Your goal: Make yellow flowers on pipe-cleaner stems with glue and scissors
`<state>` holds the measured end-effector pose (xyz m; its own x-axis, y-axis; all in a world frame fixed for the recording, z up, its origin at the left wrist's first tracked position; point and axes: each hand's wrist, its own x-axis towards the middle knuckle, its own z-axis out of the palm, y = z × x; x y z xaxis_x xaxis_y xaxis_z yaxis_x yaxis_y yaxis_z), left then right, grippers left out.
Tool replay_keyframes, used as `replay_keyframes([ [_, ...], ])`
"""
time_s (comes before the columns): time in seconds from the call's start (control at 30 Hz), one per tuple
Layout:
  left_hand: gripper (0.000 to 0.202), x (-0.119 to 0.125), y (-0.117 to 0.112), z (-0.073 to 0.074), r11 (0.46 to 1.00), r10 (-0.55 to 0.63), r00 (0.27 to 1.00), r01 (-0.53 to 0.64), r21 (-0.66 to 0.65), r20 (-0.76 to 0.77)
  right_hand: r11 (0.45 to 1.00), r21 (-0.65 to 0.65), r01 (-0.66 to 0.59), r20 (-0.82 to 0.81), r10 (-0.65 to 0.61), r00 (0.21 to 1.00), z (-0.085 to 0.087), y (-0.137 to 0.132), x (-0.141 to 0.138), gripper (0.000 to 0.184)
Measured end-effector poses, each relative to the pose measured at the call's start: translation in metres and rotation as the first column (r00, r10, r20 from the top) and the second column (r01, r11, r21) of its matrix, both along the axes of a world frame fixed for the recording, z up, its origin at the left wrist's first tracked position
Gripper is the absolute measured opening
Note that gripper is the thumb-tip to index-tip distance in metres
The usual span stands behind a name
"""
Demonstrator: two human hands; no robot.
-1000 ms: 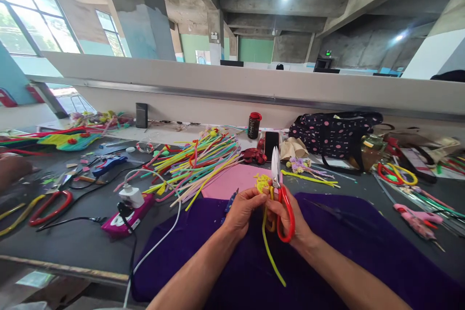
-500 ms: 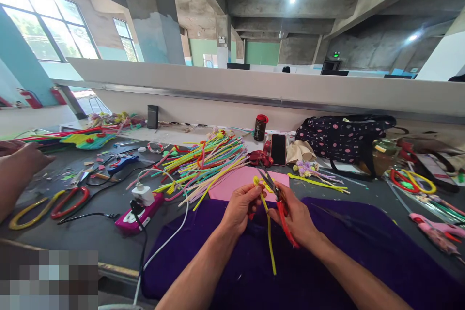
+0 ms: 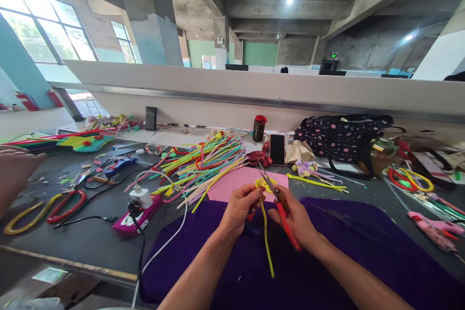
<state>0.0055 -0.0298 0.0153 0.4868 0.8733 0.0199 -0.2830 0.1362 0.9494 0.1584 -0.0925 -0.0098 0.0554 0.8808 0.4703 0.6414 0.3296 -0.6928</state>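
Head view: my left hand [image 3: 240,208] pinches the yellow pipe cleaner [image 3: 266,244] between both hands; my right hand [image 3: 297,219] grips red-handled scissors [image 3: 286,226] beside it. Top looks coiled; I judge the long tail untrimmed.

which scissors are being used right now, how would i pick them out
Start at the purple cloth in the foreground; the person's two hands meet above its middle. The right hand holds the red-handled scissors, blades aimed at the yellow pipe cleaner pinched by the left hand. It is the only pair in a grip, not lying flat.
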Motion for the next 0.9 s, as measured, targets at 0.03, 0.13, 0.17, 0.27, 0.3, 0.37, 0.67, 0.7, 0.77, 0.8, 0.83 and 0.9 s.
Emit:
replay_keyframes([
  [0.03, 0.028, 0.0001, 0.0001, 0.0000, 1.000, -0.005, 1.000, 0.005, -0.010, -0.002, 1.000, -0.016, -0.024, -0.083, 0.023, 0.996, -0.0009, 0.0012, 0.0009, 0.047],
  [0.13, 0.028, 0.0000, 0.0008, -0.0001, 0.999, -0.033, 0.999, 0.034, -0.038, 0.015, 0.999, -0.012, -0.044, -0.216, 0.040, 0.976, -0.0019, 0.0036, 0.0037, 0.041],
  [0.17, 0.028, -0.0002, 0.0011, -0.0002, 0.998, -0.042, 0.999, 0.043, -0.049, 0.025, 0.999, -0.014, -0.032, -0.198, 0.029, 0.980, -0.0013, 0.0034, 0.0041, 0.042],
  [0.27, 0.030, -0.0013, 0.0020, -0.0004, 0.995, -0.049, 0.997, 0.054, -0.079, 0.057, 0.999, -0.024, 0.032, -0.035, -0.033, 0.999, 0.0020, -0.0003, 0.0025, 0.051],
  [0.3, 0.030, -0.0016, 0.0023, -0.0007, 0.995, -0.048, 0.997, 0.054, -0.082, 0.068, 0.999, -0.013, 0.051, 0.025, -0.051, 0.998, 0.0032, -0.0020, 0.0012, 0.054],
  [0.37, 0.029, -0.0021, 0.0028, -0.0014, 0.996, -0.049, 0.996, 0.055, -0.069, 0.077, 0.997, 0.026, 0.070, 0.111, -0.073, 0.991, 0.0047, -0.0045, -0.0015, 0.055],
  [0.67, 0.023, -0.0004, 0.0006, -0.0022, 0.996, 0.007, 1.000, -0.005, 0.091, -0.012, 0.993, 0.079, 0.093, 0.204, -0.107, 0.973, 0.0002, -0.0030, -0.0029, 0.057],
  [0.7, 0.023, -0.0003, 0.0003, -0.0021, 0.994, 0.002, 1.000, -0.001, 0.110, -0.011, 0.993, 0.080, 0.089, 0.204, -0.104, 0.973, -0.0006, -0.0031, -0.0032, 0.057],
  [0.77, 0.023, -0.0003, 0.0002, -0.0023, 0.991, -0.008, 1.000, 0.009, 0.132, -0.003, 0.993, 0.082, 0.084, 0.206, -0.100, 0.973, -0.0021, -0.0034, -0.0036, 0.058],
  [0.8, 0.023, -0.0004, 0.0002, -0.0027, 0.991, -0.010, 1.000, 0.010, 0.136, 0.000, 0.993, 0.084, 0.084, 0.208, -0.100, 0.973, -0.0027, -0.0035, -0.0038, 0.058],
  [0.83, 0.023, -0.0004, 0.0004, -0.0032, 0.990, -0.009, 1.000, 0.009, 0.140, -0.001, 0.993, 0.086, 0.084, 0.212, -0.101, 0.972, -0.0033, -0.0034, -0.0038, 0.058],
  [0.9, 0.023, -0.0005, 0.0008, -0.0044, 0.988, 0.004, 1.000, -0.002, 0.152, -0.009, 0.992, 0.091, 0.086, 0.221, -0.104, 0.970, -0.0040, -0.0029, -0.0035, 0.058],
])
